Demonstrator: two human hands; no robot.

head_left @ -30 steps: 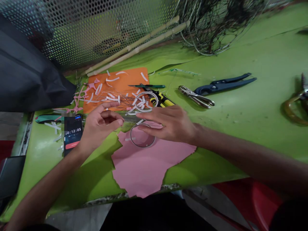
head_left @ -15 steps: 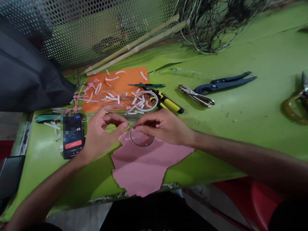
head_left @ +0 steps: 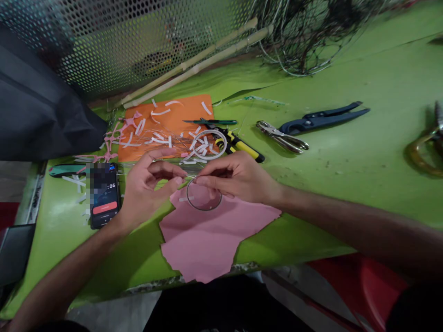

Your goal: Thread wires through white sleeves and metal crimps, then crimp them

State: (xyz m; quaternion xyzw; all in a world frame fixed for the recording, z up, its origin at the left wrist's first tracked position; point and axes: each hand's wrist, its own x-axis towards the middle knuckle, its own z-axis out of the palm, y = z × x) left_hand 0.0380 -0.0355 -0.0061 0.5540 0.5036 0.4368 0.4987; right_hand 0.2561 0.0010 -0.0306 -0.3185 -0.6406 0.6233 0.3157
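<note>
My left hand and my right hand meet above a torn pink paper sheet. Both pinch a thin wire between thumb and fingertips, the fingertips nearly touching. Just below the right fingers a wire ring lies on the pink paper. Behind the hands an orange sheet carries white paper strips, loose thin wires and a white ring.
A phone showing a timer lies left of my left hand. Yellow-handled pliers, a green pen, a hole punch with blue handles, and scissors at the right edge lie on the green table. A wire tangle and perforated screen stand behind.
My right hand has turned from lying flat over the ring to a pinch and moved up to meet my left hand. The left fingers have closed on the wire.
</note>
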